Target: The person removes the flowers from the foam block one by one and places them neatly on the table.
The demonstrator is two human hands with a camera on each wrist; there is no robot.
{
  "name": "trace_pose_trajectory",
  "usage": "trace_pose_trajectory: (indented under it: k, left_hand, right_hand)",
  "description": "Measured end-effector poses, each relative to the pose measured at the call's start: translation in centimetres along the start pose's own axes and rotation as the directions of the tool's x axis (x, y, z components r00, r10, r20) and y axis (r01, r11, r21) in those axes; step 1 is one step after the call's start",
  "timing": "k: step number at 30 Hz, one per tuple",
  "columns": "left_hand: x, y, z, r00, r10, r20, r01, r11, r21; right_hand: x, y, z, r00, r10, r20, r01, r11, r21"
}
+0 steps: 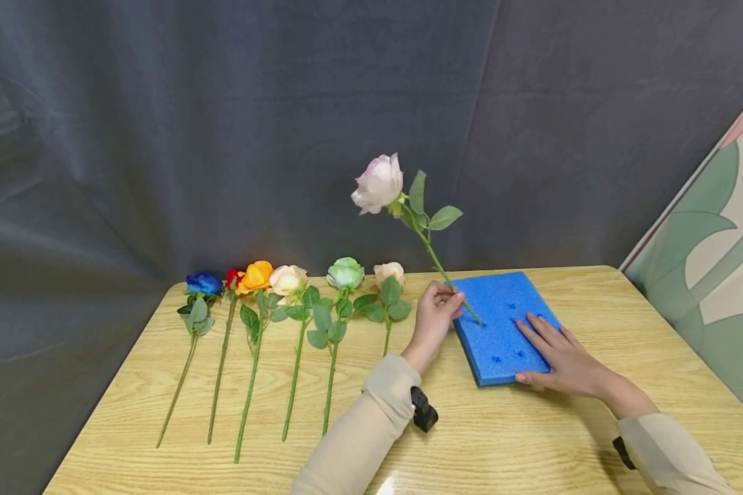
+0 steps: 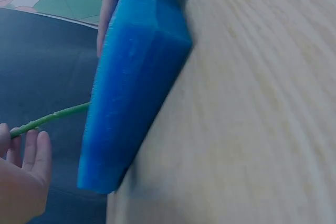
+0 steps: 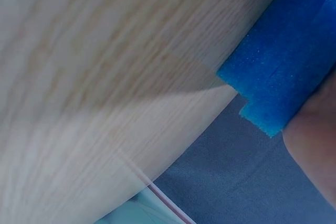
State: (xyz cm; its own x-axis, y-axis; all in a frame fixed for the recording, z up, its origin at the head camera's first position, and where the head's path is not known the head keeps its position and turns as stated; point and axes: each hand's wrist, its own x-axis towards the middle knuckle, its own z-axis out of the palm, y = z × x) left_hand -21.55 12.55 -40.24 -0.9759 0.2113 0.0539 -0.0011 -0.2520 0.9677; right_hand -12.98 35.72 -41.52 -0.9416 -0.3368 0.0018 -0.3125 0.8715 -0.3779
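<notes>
A pale pink artificial rose (image 1: 379,184) leans up and to the left, its green stem's lower end meeting the top of a blue foam block (image 1: 501,295). My left hand (image 1: 435,317) pinches that stem low down, beside the block's left edge; the left wrist view shows the stem (image 2: 58,115) between thumb and fingers. Across the block's right side my right hand (image 1: 563,359) lies with fingers spread, pressing on the foam. Several small holes dot the foam's top. Only part of the right hand (image 3: 315,135) shows in the right wrist view, against the block (image 3: 283,61).
Left of the block, several artificial roses lie in a row on the wooden table (image 1: 470,440): blue (image 1: 204,283), red (image 1: 232,278), orange (image 1: 256,276), cream (image 1: 287,280), green (image 1: 345,273) and peach (image 1: 389,272). A dark curtain (image 1: 254,124) hangs behind the table.
</notes>
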Motion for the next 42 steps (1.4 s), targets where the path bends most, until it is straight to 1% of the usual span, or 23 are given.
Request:
trace_pose_trajectory:
  k: [3,4,9,13,19,21,26,31,35,37,42]
  left_hand:
    - [0.2,0.7,-0.1,1.000,0.021,0.013,-0.020,0.999,-0.035]
    - [0.2,0.9,-0.1,1.000,0.018,0.021,-0.017,0.999,-0.044]
    - [-0.1,1.7,-0.6,0.998,-0.041,0.052,0.043,0.998,-0.051]
    - [-0.4,1.7,-1.0,0.994,-0.077,0.077,0.079,0.997,-0.025]
    - [-0.9,1.9,-1.7,0.986,-0.122,0.117,0.122,0.993,0.004]
    - [-1.2,2.1,-2.0,0.981,-0.146,0.126,0.146,0.989,0.010]
    - [-2.0,2.7,-2.9,0.967,-0.195,0.166,0.187,0.980,0.063]
    - [-3.0,2.9,-3.2,0.954,-0.219,0.203,0.198,0.973,0.121]
    - [-3.8,2.9,-3.3,0.941,-0.252,0.227,0.221,0.963,0.155]
    - [-4.2,2.9,-3.3,0.932,-0.276,0.234,0.243,0.957,0.161]
    - [-5.0,2.4,-3.6,0.917,-0.311,0.249,0.269,0.945,0.189]
  right_hand:
    - [-0.1,0.1,0.0,1.000,0.000,-0.007,0.000,1.000,-0.004]
    - [-0.1,0.1,0.1,1.000,0.000,-0.009,0.000,1.000,-0.005]
    - [-0.2,0.2,0.2,1.000,0.009,-0.004,-0.009,1.000,0.005]
    - [-0.2,0.3,0.3,1.000,0.013,-0.001,-0.013,1.000,0.000]
    - [-0.1,0.4,0.4,1.000,-0.005,-0.022,0.004,1.000,-0.030]
    - [-0.1,0.4,0.5,1.000,-0.009,-0.030,0.008,0.999,-0.040]
    - [-0.1,0.4,0.5,0.999,-0.004,-0.033,0.003,0.999,-0.047]
    - [-0.2,0.3,0.4,0.999,0.002,-0.032,-0.003,0.999,-0.042]
    - [-0.3,0.2,0.3,1.000,0.009,-0.029,-0.010,0.999,-0.034]
    - [-0.2,0.1,0.3,1.000,0.015,-0.025,-0.015,0.999,-0.032]
    - [-0.1,0.1,0.2,1.000,0.027,-0.016,-0.028,0.999,-0.026]
